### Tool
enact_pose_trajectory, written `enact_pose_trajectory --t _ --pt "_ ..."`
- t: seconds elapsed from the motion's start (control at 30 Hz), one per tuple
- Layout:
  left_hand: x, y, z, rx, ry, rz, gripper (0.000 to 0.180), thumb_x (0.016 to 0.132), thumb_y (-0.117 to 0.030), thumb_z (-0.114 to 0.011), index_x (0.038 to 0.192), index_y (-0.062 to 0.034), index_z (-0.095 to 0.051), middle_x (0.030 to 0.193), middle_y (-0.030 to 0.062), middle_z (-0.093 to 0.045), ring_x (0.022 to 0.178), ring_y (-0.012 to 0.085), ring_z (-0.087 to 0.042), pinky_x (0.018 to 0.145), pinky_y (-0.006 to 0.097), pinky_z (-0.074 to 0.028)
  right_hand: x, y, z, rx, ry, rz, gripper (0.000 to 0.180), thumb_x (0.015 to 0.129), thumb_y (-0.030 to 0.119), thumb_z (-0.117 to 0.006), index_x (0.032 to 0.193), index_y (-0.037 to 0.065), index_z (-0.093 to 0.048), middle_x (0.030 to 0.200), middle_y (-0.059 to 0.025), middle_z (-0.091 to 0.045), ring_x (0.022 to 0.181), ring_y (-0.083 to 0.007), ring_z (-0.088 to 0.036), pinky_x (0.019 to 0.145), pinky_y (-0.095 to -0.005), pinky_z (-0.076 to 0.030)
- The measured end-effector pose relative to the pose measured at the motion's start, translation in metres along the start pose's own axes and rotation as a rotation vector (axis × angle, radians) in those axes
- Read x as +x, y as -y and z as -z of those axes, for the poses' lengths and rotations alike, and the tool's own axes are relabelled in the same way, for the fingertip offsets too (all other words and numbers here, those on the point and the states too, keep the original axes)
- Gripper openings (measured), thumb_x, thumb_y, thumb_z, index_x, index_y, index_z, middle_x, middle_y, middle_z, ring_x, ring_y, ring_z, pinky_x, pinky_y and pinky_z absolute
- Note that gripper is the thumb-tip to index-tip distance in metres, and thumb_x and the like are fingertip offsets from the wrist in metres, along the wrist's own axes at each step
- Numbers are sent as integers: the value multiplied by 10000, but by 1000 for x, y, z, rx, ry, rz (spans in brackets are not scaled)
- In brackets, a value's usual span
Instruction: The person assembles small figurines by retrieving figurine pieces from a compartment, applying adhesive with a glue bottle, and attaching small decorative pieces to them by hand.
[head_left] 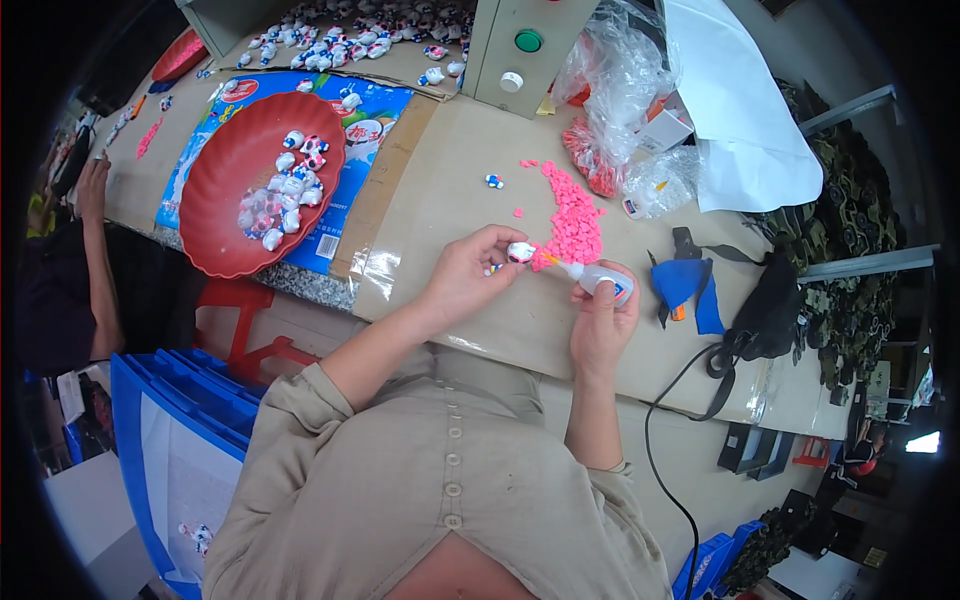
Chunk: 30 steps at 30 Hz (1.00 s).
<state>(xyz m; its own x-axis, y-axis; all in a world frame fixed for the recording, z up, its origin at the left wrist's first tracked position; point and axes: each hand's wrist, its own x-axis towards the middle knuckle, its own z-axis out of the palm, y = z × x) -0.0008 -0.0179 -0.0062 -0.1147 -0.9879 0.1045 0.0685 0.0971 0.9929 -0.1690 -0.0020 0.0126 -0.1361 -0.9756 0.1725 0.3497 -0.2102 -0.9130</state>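
My left hand (462, 272) pinches a small white figurine (520, 252) with dark and pink marks between thumb and fingers. In my right hand (602, 325) is a white squeeze glue bottle (612, 285), tilted so that its yellowish nozzle points at the figurine. Whether the tip touches it is too small to tell. Just beyond both hands, a heap of small pink pieces (575, 225) spreads over the table. One little blue-and-white figure (494, 181) lies apart, left of the heap.
A red scalloped bowl (215, 215) with several figurines sits on blue printed cardboard (375, 120) at left. Many more figurines (345, 40) lie at the back beside a grey machine (510, 60) with a green button. Plastic bags (625, 80) and blue cloth (680, 283) are rightward. Another person's arm (95, 240) shows far left.
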Motion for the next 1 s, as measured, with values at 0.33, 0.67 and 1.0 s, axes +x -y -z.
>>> enact_pose_trajectory --t 0.33,0.67,1.0 --pt "1 -2 0 -23 14 22 279 750 -9 -561 1022 -19 -501 829 43 -586 742 74 -566 659 216 -443 -5 -7 2 -200 45 95 236 840 155 -517 1010 17 -428 931 -81 -494 760 -126 -482 637 -245 -405" --pt "0 0 0 -8 20 21 275 746 7 -555 1015 -17 -505 824 49 -579 738 80 -569 660 219 -446 -6 -4 0 -260 77 113 226 841 159 -516 1000 24 -430 942 -62 -470 799 -123 -479 649 -240 -411" --pt "0 -1 0 23 18 -7 257 743 -1 -566 995 -19 -516 813 58 -591 721 89 -580 645 225 -454 -6 -5 -1 -281 74 114 244 840 171 -524 1006 22 -425 951 -63 -459 780 -123 -478 648 -238 -418"
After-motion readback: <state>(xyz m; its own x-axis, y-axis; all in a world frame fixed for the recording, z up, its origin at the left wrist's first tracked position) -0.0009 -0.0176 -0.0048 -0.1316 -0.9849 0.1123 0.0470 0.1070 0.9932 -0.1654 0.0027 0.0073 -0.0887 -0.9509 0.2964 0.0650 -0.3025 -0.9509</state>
